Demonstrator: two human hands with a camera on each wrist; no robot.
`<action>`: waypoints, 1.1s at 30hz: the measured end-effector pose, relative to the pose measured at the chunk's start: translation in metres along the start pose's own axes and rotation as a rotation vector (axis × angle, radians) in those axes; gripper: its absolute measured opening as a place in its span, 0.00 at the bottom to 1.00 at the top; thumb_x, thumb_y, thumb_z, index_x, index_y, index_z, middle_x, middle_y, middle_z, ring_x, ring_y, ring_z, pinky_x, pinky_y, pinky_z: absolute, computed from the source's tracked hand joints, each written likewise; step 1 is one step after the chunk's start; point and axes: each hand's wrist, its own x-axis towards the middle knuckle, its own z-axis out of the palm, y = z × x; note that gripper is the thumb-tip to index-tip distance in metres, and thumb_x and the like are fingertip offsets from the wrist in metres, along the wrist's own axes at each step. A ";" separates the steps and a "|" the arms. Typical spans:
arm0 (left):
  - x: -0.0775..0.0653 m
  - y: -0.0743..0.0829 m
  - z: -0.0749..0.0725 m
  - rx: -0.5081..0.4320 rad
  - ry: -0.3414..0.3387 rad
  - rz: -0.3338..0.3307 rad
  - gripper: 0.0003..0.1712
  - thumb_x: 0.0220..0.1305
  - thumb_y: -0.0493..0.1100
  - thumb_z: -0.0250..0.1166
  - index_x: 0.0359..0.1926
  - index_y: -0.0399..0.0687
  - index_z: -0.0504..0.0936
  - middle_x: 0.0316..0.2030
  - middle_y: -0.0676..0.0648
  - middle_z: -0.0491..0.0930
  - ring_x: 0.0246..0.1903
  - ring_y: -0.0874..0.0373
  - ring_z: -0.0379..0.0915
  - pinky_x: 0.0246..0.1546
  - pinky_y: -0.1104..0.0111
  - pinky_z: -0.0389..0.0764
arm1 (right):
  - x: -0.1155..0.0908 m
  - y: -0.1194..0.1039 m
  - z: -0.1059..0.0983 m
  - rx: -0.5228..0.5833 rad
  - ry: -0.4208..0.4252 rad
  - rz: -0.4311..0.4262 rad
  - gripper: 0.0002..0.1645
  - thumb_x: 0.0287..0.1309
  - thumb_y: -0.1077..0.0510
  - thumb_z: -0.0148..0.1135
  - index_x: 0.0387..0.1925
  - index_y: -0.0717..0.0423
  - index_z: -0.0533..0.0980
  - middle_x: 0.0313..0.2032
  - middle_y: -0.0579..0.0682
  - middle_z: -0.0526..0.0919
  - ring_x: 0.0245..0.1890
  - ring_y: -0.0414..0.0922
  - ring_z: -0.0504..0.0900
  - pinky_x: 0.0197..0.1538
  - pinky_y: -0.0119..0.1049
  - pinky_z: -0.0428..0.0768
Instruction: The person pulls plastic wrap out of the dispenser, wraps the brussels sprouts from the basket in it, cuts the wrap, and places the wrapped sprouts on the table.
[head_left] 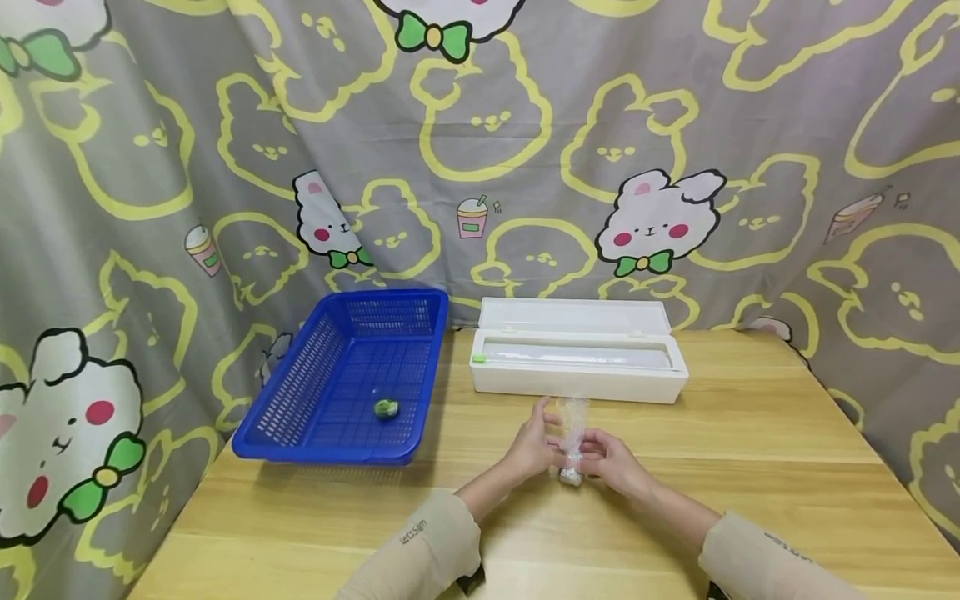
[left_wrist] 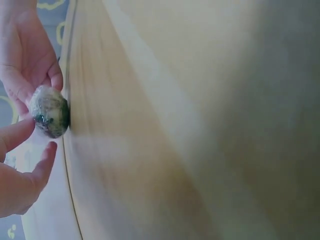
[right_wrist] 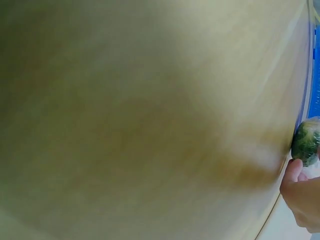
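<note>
Both hands meet at a small green vegetable wrapped in clear cling film [left_wrist: 49,112], just in front of the white box; its exact kind cannot be told. My left hand [head_left: 534,443] holds the gathered film from the left, one finger pointing up along it. From the other side, my right hand [head_left: 617,468] pinches the film close to the vegetable. Loose film [head_left: 573,417] stands up between the hands. In the right wrist view the wrapped vegetable [right_wrist: 306,142] shows green and pale through the film, with my right hand [right_wrist: 302,195] touching it from below.
A white cling film dispenser box [head_left: 577,383], lid raised, stands at the back of the wooden table [head_left: 600,550]. A blue plastic basket [head_left: 262,446] is at the left, with a small green piece [head_left: 386,408] in it. A patterned curtain [head_left: 495,142] hangs behind.
</note>
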 end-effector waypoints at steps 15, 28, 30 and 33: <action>-0.002 -0.003 -0.004 0.305 -0.038 0.141 0.06 0.42 0.28 0.71 0.25 0.37 0.83 0.28 0.46 0.82 0.27 0.65 0.76 0.31 0.80 0.74 | -0.001 0.004 -0.005 0.044 -0.059 -0.060 0.09 0.48 0.71 0.60 0.33 0.73 0.71 0.40 0.58 0.80 0.40 0.44 0.79 0.41 0.30 0.77; -0.010 0.004 -0.009 0.098 -0.110 -0.028 0.05 0.56 0.31 0.59 0.28 0.33 0.81 0.23 0.47 0.80 0.21 0.64 0.72 0.26 0.75 0.76 | -0.004 0.002 0.000 -0.088 0.056 -0.079 0.10 0.46 0.71 0.61 0.34 0.73 0.77 0.32 0.56 0.82 0.28 0.39 0.75 0.30 0.28 0.76; -0.010 0.003 -0.010 0.003 -0.118 -0.104 0.08 0.58 0.31 0.54 0.30 0.32 0.80 0.24 0.44 0.81 0.21 0.62 0.73 0.25 0.73 0.76 | -0.005 0.002 0.001 -0.093 0.061 -0.085 0.10 0.47 0.72 0.61 0.34 0.75 0.77 0.31 0.57 0.81 0.28 0.39 0.76 0.31 0.28 0.77; -0.009 0.003 -0.011 -0.095 -0.120 -0.172 0.11 0.58 0.32 0.51 0.31 0.29 0.79 0.23 0.43 0.80 0.20 0.61 0.72 0.23 0.74 0.75 | -0.006 0.003 0.002 -0.089 0.057 -0.090 0.10 0.47 0.72 0.60 0.34 0.77 0.76 0.30 0.57 0.81 0.29 0.38 0.77 0.33 0.29 0.78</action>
